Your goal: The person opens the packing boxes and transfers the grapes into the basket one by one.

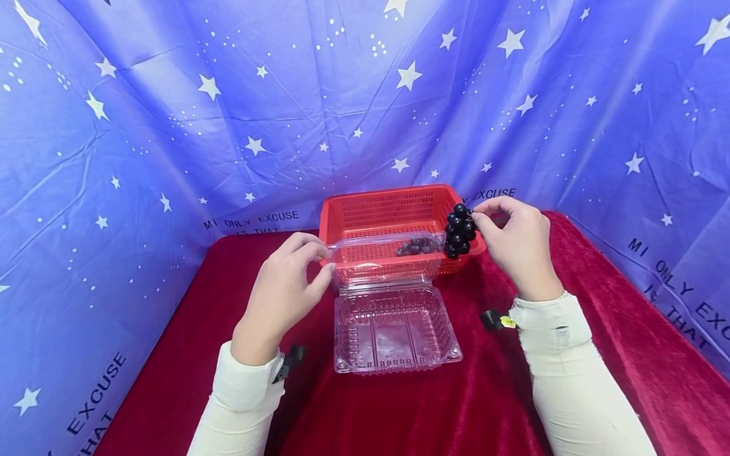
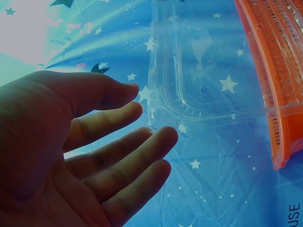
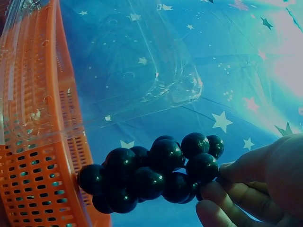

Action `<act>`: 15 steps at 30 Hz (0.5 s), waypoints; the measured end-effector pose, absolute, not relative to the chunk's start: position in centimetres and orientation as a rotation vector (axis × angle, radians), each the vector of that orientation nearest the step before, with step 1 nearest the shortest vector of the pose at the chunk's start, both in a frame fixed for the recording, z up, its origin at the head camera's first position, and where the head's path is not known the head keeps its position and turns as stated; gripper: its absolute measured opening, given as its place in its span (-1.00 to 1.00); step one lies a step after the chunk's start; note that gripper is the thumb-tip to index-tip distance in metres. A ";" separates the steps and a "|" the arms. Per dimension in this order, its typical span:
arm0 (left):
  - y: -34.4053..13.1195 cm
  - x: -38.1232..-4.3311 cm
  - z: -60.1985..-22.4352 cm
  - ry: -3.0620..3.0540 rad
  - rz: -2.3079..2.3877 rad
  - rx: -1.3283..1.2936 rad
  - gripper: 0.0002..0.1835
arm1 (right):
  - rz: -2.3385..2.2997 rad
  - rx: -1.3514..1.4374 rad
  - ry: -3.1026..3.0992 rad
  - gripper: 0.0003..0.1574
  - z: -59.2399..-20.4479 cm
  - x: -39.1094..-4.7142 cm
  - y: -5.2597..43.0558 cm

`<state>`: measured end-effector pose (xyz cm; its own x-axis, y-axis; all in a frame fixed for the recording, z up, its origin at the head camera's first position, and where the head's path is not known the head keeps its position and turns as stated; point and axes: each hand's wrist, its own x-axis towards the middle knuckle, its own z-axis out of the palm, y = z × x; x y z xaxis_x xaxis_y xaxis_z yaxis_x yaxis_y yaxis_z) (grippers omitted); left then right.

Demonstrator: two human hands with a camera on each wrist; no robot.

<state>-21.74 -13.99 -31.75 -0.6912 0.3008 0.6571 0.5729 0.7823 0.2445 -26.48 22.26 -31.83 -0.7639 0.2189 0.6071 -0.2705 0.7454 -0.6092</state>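
Note:
My right hand (image 1: 516,244) pinches the stem end of a bunch of black grapes (image 1: 459,233), which hangs at the right side of the red basket (image 1: 393,190). The right wrist view shows these round, glossy grapes (image 3: 147,170) in front of the basket wall. A clear plastic clamshell box (image 1: 393,335) lies on the cloth with its lid raised against the basket front. At the lid's left edge is my left hand (image 1: 285,288), fingers loosely bent. In the left wrist view its fingertips (image 2: 165,137) sit beside the lid corner (image 2: 175,104); contact is unclear.
Through the clear lid, another dark bunch of grapes (image 1: 419,246) shows inside the basket. A dark red velvet cloth (image 1: 490,392) covers the table. Blue star-patterned curtains (image 1: 319,82) enclose the back and both sides.

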 end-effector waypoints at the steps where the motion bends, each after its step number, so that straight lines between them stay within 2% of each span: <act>1: -14.0 -21.7 -31.7 -2.360 -0.587 -0.649 -0.91 | 0.925 0.036 -2.263 -0.90 -31.9 -26.6 22.3; 15: -14.0 -21.7 -31.7 -2.365 -0.590 -0.651 -0.90 | 0.939 0.021 -2.299 -0.89 -32.5 -27.1 22.5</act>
